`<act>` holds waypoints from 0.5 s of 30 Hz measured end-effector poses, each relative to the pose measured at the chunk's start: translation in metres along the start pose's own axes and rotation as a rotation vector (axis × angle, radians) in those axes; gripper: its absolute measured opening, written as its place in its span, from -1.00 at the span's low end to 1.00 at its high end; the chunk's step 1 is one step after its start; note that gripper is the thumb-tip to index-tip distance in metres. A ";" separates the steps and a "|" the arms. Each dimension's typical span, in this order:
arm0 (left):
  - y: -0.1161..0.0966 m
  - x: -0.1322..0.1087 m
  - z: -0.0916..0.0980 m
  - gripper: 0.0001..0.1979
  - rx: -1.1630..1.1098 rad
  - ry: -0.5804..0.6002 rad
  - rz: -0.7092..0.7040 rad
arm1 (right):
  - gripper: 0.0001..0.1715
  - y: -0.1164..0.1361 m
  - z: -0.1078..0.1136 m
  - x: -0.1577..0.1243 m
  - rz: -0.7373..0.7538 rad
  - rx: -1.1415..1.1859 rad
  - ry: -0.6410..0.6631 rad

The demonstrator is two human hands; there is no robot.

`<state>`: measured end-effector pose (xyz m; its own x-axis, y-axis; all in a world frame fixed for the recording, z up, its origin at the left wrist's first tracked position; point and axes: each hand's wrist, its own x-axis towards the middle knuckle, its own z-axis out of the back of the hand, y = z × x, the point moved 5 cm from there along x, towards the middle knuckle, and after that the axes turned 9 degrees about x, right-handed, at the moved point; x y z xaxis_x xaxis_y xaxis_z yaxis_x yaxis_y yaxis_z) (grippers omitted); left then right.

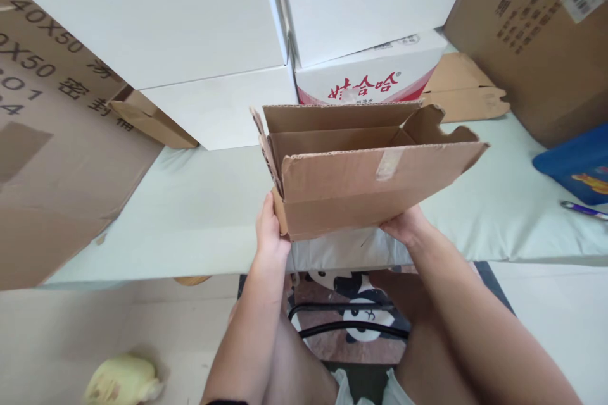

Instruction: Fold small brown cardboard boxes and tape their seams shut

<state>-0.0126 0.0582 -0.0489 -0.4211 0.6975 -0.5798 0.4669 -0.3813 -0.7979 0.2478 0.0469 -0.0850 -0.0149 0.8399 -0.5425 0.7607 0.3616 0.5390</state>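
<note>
A brown cardboard box (361,183) is held up over the front edge of the table, its top flaps standing open. A strip of tape shows on its near flap, and the far right flap has a torn, notched edge. My left hand (272,226) grips the lower left end of the box. Under the lower right side, my right hand (403,224) supports it, with its fingers partly hidden beneath the cardboard. The inside bottom of the box is out of sight.
A pale green cloth covers the table (204,202). White boxes (209,31) and a red-and-white printed carton (365,79) stand behind. Large cartons flank both sides (61,158). A blue item (574,161) and a purple pen (584,209) lie right. A yellow bottle (121,381) is on the floor.
</note>
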 end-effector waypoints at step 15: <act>-0.009 0.012 0.012 -0.85 -0.125 -0.087 -0.131 | -0.87 0.004 -0.015 -0.003 0.072 -0.018 0.092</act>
<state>-0.0309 0.0629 -0.0507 -0.5479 0.6791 -0.4884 0.4943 -0.2081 -0.8440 0.2410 0.0517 -0.0711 -0.0204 0.8974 -0.4408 0.7505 0.3050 0.5863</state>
